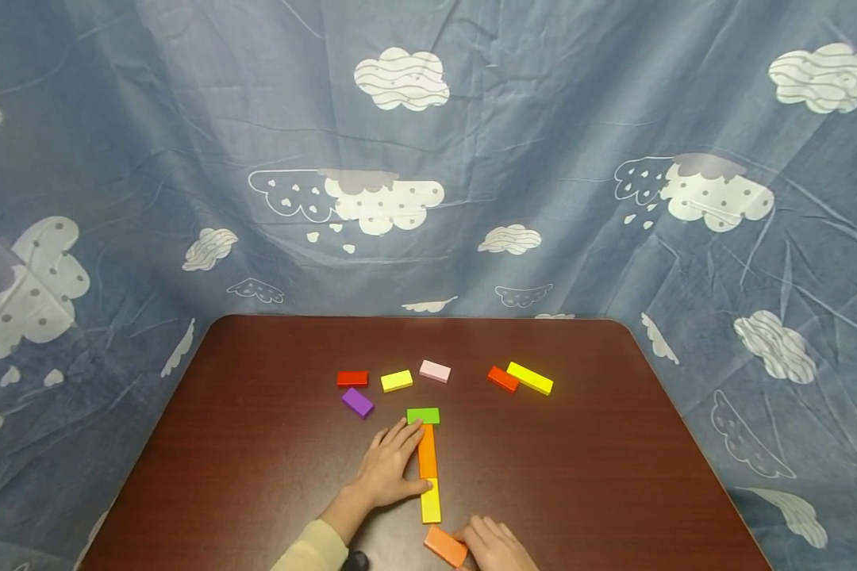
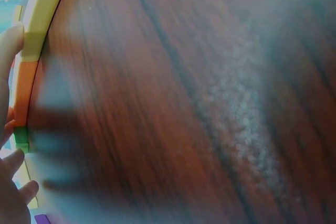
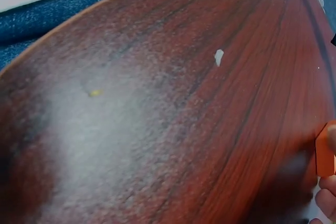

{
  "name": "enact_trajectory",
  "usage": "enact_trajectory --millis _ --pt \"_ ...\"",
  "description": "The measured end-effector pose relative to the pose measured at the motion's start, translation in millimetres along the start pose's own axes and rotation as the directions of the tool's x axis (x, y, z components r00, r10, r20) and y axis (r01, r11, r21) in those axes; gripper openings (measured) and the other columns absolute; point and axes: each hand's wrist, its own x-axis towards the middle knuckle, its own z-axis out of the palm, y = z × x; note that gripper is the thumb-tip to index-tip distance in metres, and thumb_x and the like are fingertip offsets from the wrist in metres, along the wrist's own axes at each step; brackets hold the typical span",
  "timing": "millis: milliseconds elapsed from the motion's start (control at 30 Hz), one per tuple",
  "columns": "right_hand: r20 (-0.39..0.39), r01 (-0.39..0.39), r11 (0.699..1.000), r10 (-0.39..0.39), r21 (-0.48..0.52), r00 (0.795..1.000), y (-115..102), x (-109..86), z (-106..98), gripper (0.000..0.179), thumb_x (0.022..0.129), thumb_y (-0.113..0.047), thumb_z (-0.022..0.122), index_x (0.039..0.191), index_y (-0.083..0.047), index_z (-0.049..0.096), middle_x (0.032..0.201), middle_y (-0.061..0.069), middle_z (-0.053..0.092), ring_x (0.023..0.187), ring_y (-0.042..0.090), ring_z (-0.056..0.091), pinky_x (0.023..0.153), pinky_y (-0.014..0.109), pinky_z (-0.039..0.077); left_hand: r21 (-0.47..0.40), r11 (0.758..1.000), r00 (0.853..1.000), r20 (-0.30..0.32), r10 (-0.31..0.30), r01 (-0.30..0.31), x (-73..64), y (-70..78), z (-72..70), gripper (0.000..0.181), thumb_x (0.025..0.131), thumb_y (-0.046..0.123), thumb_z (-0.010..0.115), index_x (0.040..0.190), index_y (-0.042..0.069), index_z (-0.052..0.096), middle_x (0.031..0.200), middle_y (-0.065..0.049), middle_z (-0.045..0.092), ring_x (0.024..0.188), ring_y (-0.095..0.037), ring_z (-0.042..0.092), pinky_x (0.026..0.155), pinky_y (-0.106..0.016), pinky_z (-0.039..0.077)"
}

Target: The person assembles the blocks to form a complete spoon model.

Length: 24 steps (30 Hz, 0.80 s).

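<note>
the left hand [image 1: 389,469] lies with fingers extended, grasping nothing, its thumb on the yellow block [image 1: 431,506] and fingertips by the orange block [image 1: 428,454]. the right hand [image 1: 496,546], close to the near edge of the tabletop [image 1: 578,476], grips a loose orange block [image 1: 446,547], set slantwise just off the yellow block's near end. the yellow and orange blocks meet end to end in a line towards the far edge, capped crosswise by a green block [image 1: 424,415]; the left hand's fingers partly cover the line's left side.

below the pale sleeve [image 1: 319,547] sits a black object [image 1: 355,561], too cropped to tell. farther out, towards the far left corner, are a red block [image 1: 353,379] and a slanted purple block [image 1: 358,403]; nearer the middle of the far edge, a short yellow block [image 1: 397,381] and a pink block [image 1: 436,371]. towards the far right corner, a second red block [image 1: 503,379] touches a long yellow block [image 1: 531,378].

the tabletop is dark reddish wood grain with rounded far corners; blue cloth [image 1: 557,103] with white clouds hangs around it.
</note>
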Motion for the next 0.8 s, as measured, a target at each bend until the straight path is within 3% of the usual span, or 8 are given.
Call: enact_trajectory --millis 167,267,367,500,567,667,800 --pt "0.073 -0.012 1.000 0.011 0.019 0.997 -3 4.2 -4 0.044 0.077 -0.066 0.054 0.092 -0.025 0.056 0.079 -0.021 0.041 0.069 -0.007 0.034 0.056 0.012 0.027 -0.007 1.000 1.000 0.000 0.002 -0.002 -0.8 0.4 -0.7 0.088 0.071 0.061 0.064 0.140 0.012 0.040 0.148 0.000 0.033 0.135 -0.027 0.031 0.102 -0.051 0.031" --pt "0.165 0.021 0.998 -0.031 0.059 0.986 1 8.8 -10 0.053 0.079 -0.066 0.051 0.109 -0.023 0.055 0.084 -0.019 0.045 0.072 -0.005 0.037 0.058 0.014 0.031 -0.008 1.000 1.000 -0.002 0.004 -0.004 -1.1 0.2 -0.6 0.088 0.072 0.061 0.064 0.140 0.011 0.040 0.148 -0.001 0.033 0.135 -0.027 0.031 0.102 -0.052 0.031" --pt "0.231 0.130 0.987 -0.147 0.090 0.962 7 13.9 -17 0.053 0.087 -0.054 0.051 0.128 -0.022 0.049 0.088 -0.016 0.046 0.074 -0.003 0.039 0.059 0.015 0.034 -0.010 1.000 1.000 -0.008 0.007 -0.007 -1.2 -0.3 0.0 0.087 0.072 0.061 0.064 0.139 0.011 0.041 0.148 -0.001 0.033 0.135 -0.027 0.031 0.102 -0.051 0.031" --pt "0.190 0.345 0.939 -0.342 0.019 0.920 14 18.6 -21 0.050 0.090 -0.033 0.057 0.137 -0.024 0.044 0.083 -0.014 0.043 0.069 -0.002 0.032 0.060 0.010 0.024 -0.010 1.000 1.000 -0.010 0.005 -0.005 -1.4 -0.9 0.6 0.087 0.071 0.061 0.064 0.139 0.011 0.041 0.148 -0.001 0.033 0.134 -0.027 0.032 0.102 -0.051 0.032" --pt "0.153 0.418 0.908 -0.409 -0.032 0.900 14 20.3 -21 0.053 0.088 -0.032 0.059 0.138 -0.027 0.043 0.080 -0.014 0.041 0.067 -0.003 0.027 0.060 0.008 0.019 -0.013 1.000 1.000 -0.005 0.002 -0.003 -1.7 -0.8 0.6 0.087 0.071 0.061 0.064 0.139 0.011 0.041 0.148 0.000 0.033 0.135 -0.027 0.031 0.102 -0.051 0.031" --pt "0.130 0.475 0.876 -0.463 -0.083 0.877 13 22.9 -21 0.053 0.088 -0.037 0.059 0.138 -0.030 0.043 0.077 -0.015 0.039 0.066 -0.004 0.023 0.059 0.009 0.014 -0.021 1.000 1.000 0.003 0.000 0.000 -1.8 -0.2 0.2 0.088 0.072 0.061 0.063 0.140 0.012 0.040 0.149 0.000 0.032 0.135 -0.027 0.031 0.103 -0.051 0.031" --pt "0.152 0.501 0.860 -0.485 -0.097 0.861 12 25.6 -20 0.047 0.090 -0.037 0.055 0.136 -0.033 0.045 0.075 -0.015 0.038 0.065 -0.003 0.025 0.059 0.009 0.013 -0.028 1.000 1.000 0.008 -0.001 0.001 -1.8 0.8 -0.7 0.088 0.072 0.061 0.063 0.140 0.012 0.039 0.149 0.000 0.031 0.135 -0.026 0.030 0.103 -0.050 0.030"
